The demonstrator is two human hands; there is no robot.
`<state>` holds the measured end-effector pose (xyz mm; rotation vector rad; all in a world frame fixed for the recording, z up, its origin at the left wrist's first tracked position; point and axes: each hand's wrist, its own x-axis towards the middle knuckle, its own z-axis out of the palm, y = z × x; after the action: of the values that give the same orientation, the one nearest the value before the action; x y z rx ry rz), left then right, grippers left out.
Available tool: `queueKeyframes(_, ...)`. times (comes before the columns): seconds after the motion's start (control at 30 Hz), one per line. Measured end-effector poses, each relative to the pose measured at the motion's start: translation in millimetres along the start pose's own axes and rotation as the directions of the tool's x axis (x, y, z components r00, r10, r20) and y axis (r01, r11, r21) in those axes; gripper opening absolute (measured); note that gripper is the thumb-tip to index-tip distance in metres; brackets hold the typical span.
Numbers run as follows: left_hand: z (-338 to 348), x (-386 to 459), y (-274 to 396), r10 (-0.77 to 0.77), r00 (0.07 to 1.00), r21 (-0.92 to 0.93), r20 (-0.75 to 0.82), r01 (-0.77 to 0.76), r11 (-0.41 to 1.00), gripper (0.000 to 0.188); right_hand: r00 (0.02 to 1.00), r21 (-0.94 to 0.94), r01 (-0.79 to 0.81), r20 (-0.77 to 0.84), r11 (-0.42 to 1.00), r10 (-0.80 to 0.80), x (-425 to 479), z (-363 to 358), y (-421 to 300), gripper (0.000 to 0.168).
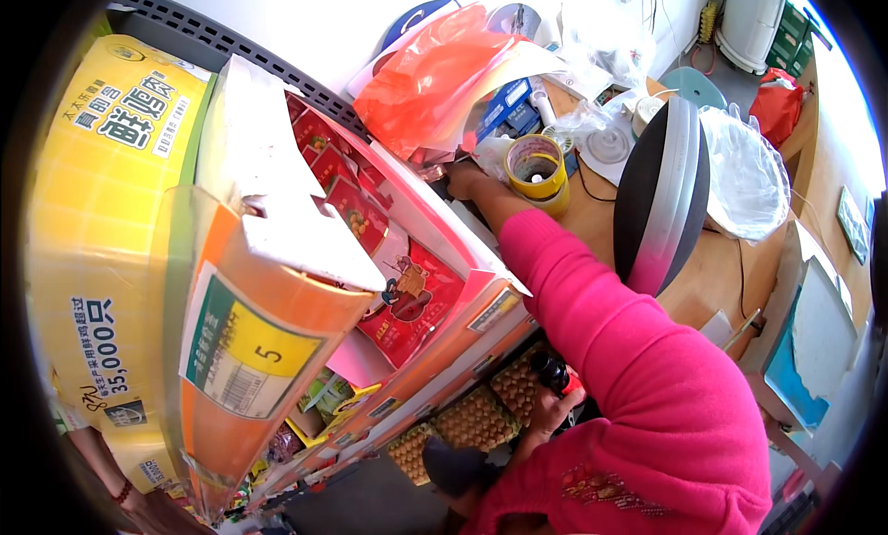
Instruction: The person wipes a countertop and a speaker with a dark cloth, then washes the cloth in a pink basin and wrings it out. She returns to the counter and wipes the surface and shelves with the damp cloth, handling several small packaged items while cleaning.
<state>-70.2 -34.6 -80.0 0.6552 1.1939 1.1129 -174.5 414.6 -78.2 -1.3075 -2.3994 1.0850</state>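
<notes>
My right arm, in a bright pink sleeve, stretches over the desk. My right hand (463, 180) is beside the shelf's end, below an orange-red plastic bag (430, 77) and papers. Its fingers are partly hidden, so its grip is unclear. Close to that wrist stands a roll of yellow tape (563, 182) with small items inside. Lower down, my left hand (550, 411) grips a dark bottle (553, 374) with a black cap and a red label. Beneath the bottle, trays of brown eggs (479, 417) sit near the floor.
An orange-edged shelf (277, 358) with red packets (416, 313) and a yellow carton (104, 216) fills the left. A round-based black and silver device (659, 195) stands on the desk (701, 278). Another person's forearm (100, 459) with a beaded bracelet shows at lower left.
</notes>
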Motion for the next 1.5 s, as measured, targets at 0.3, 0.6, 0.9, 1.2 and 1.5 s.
queueKeyframes(0.3, -8, 2, 9, 0.030, 0.999, 0.014, -0.016, -0.030, 0.999, 0.034, 0.998, -0.477, 0.055, 0.026, 0.877, -0.049, -5, -1, -18, 0.036)
queueKeyframes(0.6, -6, -8, 1, 0.036, 0.999, 0.039, 0.009, -0.036, 0.999, 0.034, 1.000, -0.035, 0.008, -0.021, 0.999, -0.008, -31, -6, -11, 0.053)
queueKeyframes(0.9, -1, -11, 11, 0.016, 0.999, 0.074, 0.028, -0.018, 0.997, 0.033, 0.979, 0.006, 0.021, -0.204, 1.000, -0.019, -58, 17, 10, 0.057)
queueKeyframes(1.2, 2, -20, 6, -0.054, 0.998, 0.083, 0.041, 0.050, 0.995, 0.032, 0.985, 0.058, -0.029, -0.169, 0.998, 0.039, -120, 12, 6, 0.032)
queueKeyframes(1.5, 7, -30, 14, 0.020, 0.999, 0.114, 0.044, -0.025, 0.993, 0.031, 0.987, -0.113, -0.137, -0.103, 0.984, 0.126, -174, 9, 2, 0.034)
